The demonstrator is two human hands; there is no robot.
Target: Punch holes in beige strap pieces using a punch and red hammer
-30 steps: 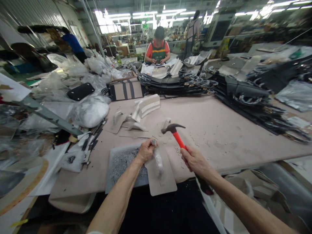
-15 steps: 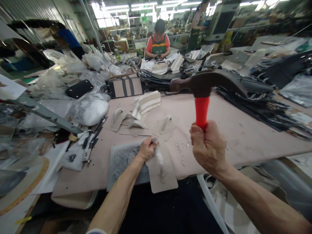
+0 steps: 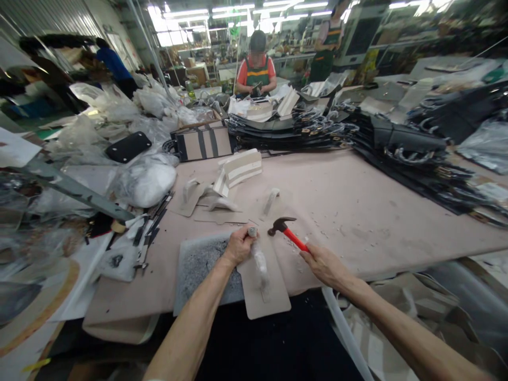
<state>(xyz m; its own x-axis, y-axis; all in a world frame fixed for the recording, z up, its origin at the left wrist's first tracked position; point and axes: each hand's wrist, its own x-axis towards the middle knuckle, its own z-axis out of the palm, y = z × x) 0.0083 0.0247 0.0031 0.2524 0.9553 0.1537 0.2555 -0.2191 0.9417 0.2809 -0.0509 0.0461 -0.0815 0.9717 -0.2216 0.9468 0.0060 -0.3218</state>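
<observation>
My left hand (image 3: 239, 246) is closed around a short metal punch (image 3: 252, 232), whose round end points up. Under it lies a beige panel (image 3: 273, 299) with a plastic-wrapped handle (image 3: 261, 264); the punch's lower tip is hidden by my fingers. My right hand (image 3: 319, 260) grips a claw hammer (image 3: 296, 239) by its red handle, the dark head low over the table just right of the punch and apart from it. A grey speckled slab (image 3: 188, 272) sits beneath my left wrist and partly under the panel. Tiny light rivet-like bits (image 3: 325, 233) are scattered on the right.
More beige handled pieces (image 3: 222, 203) lie ahead on the covered table (image 3: 381, 211). Dark bag panels (image 3: 286, 135) are stacked along the far side and right. Plastic bags (image 3: 143, 180) heap up at left beside a metal bar (image 3: 87, 196). A co-worker (image 3: 257, 69) sits opposite.
The hammer has come down from high in front of me to beside the punch. The small bits have scattered rightward across the table. My left hand stays in place.
</observation>
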